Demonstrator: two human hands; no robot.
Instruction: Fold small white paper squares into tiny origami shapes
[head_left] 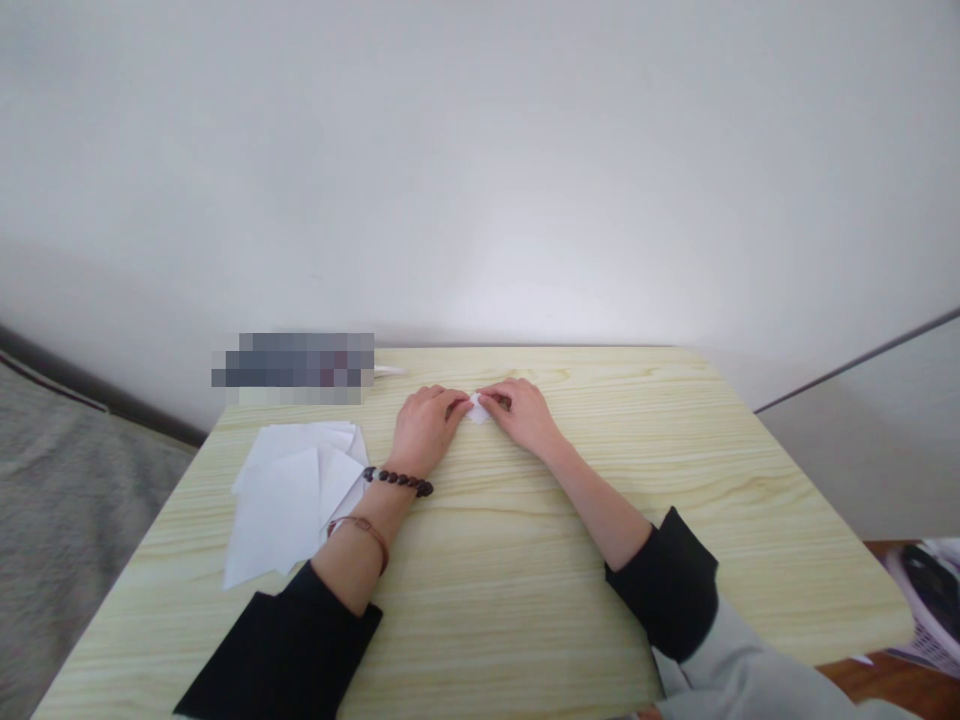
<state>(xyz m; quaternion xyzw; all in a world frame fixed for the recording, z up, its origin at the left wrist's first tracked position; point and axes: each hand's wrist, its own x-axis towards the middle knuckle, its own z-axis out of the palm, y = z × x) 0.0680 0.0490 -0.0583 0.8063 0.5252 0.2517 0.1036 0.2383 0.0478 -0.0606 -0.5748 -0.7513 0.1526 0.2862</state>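
A small piece of folded white paper (478, 410) is pinched between my two hands near the middle of the table. My left hand (429, 425) grips its left side with thumb and fingertips. From the right, my right hand (523, 413) holds the other side in the same kind of pinch. The fingers hide part of the paper, so its exact folds cannot be made out. Several loose white paper sheets (274, 500) lie overlapping beside my left forearm, which wears a dark bead bracelet (399, 480).
The pale wood-grain table (480, 600) meets a white wall (480, 180) at its back edge. A blurred-out object (300, 365) sits at the back left. Beyond the right edge, a basket (926, 610) stands low down. Grey fabric (75, 520) lies off the left side.
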